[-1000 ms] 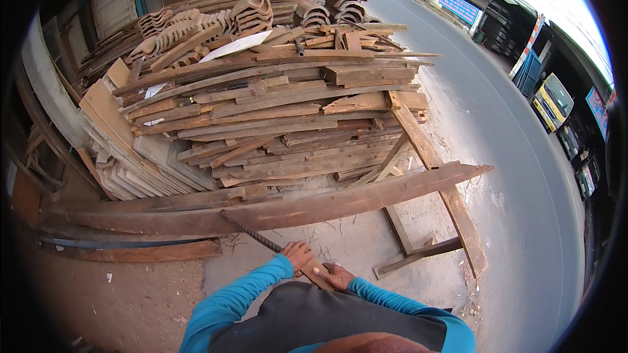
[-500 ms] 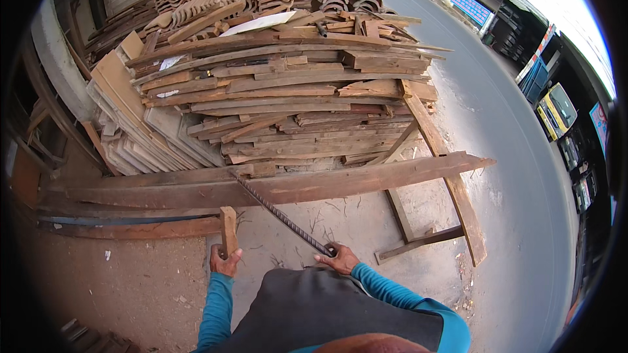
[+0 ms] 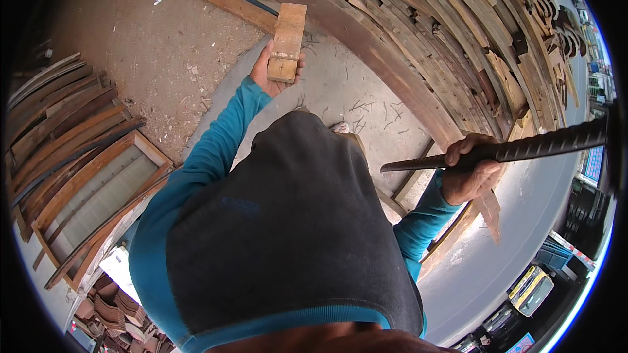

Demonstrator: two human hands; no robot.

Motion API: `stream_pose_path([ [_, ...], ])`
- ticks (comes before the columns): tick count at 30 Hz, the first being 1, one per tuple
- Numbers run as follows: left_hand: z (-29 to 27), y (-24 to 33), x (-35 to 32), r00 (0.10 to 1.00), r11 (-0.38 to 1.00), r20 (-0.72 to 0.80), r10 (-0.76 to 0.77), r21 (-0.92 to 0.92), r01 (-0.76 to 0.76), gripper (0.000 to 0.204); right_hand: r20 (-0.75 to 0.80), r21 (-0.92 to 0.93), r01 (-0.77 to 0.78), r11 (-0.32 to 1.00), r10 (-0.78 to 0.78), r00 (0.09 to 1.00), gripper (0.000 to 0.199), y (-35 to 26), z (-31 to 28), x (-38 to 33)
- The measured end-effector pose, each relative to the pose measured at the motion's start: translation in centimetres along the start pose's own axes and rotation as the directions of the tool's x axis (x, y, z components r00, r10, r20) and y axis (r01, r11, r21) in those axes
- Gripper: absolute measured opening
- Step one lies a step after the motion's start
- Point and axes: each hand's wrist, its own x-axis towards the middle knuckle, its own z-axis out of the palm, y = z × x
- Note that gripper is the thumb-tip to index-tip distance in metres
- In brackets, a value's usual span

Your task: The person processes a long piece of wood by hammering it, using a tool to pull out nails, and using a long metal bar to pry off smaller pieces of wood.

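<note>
My left hand (image 3: pixel 264 73) is wrapped around a short wooden block (image 3: pixel 288 38), its fingers at both sides and one end pointing away from me. A dark ribbed steel bar (image 3: pixel 556 146) is gripped in my right hand (image 3: pixel 470 173), raised at my right side. One end of the bar points left over the ground, while the other reaches the right rim of the view. Beyond both hands lies a long wooden beam (image 3: pixel 366 46), apart from them.
Past the beam rises a big stack of old planks (image 3: pixel 451 46). Thin dark bits, perhaps nails, litter the concrete ground (image 3: pixel 353 85). At left are more boards (image 3: pixel 72 111) and a wooden frame (image 3: pixel 98 196). A road (image 3: pixel 471 287) runs along the right, with a yellow vehicle (image 3: pixel 530 289).
The view has turned left and downward. My right hand has lifted the bar away from the beam and out to the right. My left hand still holds the block, now raised nearer the view.
</note>
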Motion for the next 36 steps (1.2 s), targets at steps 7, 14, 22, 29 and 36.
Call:
stream_pose_path([
  [7, 0.4, -5.5, 2.4, 0.988, 0.988, -0.155, 0.006, 0.152, 0.017, 0.056, 0.015, 0.364, 0.295, 0.883, -0.322, 0.947, 0.077, -6.9, -6.0, 5.0],
  [14, -1.7, -11.1, 5.8, 0.948, 0.921, -0.297, 0.114, 0.389, 0.011, 0.045, 0.010, 0.396, 0.369, 0.841, -0.405, 0.914, 0.088, -5.9, -8.5, 7.0],
  [22, -2.2, -12.4, 10.6, 0.736, 0.531, -0.520, 0.434, 0.807, 0.257, 0.068, -0.129, 0.444, 0.482, 0.755, -0.479, 0.868, 0.084, -8.9, -7.0, 10.5],
  [29, -1.8, -7.7, 15.1, 0.813, 0.473, -0.414, 0.409, 0.858, 0.199, 0.093, -0.035, 0.326, 0.391, 0.861, -0.402, 0.915, 0.074, -6.1, -3.9, 13.0],
  [36, -8.2, -2.3, 23.5, 0.882, 0.172, -0.345, 0.321, 0.937, 0.304, 0.091, 0.021, 0.443, 0.261, 0.857, -0.301, 0.953, 0.046, -2.7, 3.2, 17.8],
])
